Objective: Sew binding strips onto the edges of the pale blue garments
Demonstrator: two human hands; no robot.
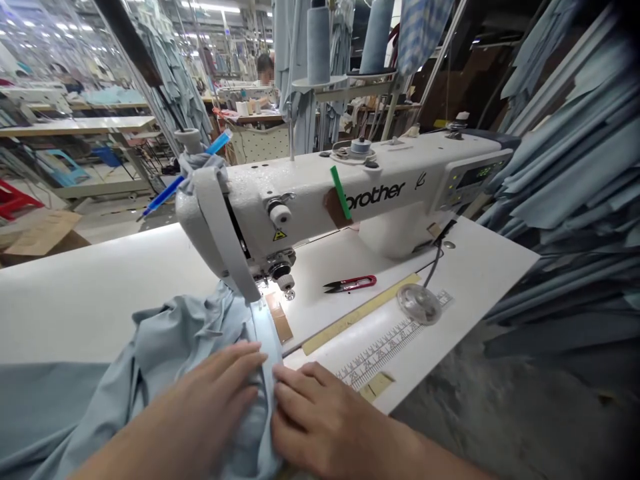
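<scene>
A light blue garment piece [170, 340] lies bunched on the sewing machine table, with a folded strip [267, 340] along its right edge running under the needle area of a white Brother sewing machine [310, 193]. My left hand [210, 400] rests on the cloth left of the strip, fingers stretched forward and somewhat blurred. On the strip's right edge, my right hand [320, 417] has its fingers curled and pressed together around the fabric. The presser foot is mostly hidden behind the machine head.
Red-handled thread snips [350, 285] lie right of the needle. A clear round disc [419, 303] with a cable sits by the printed ruler [380, 353]. Blue thread cones [319, 47] stand behind the machine; hanging blue fabric pieces [565, 167] crowd the right side. A person [265, 69] sits farther back.
</scene>
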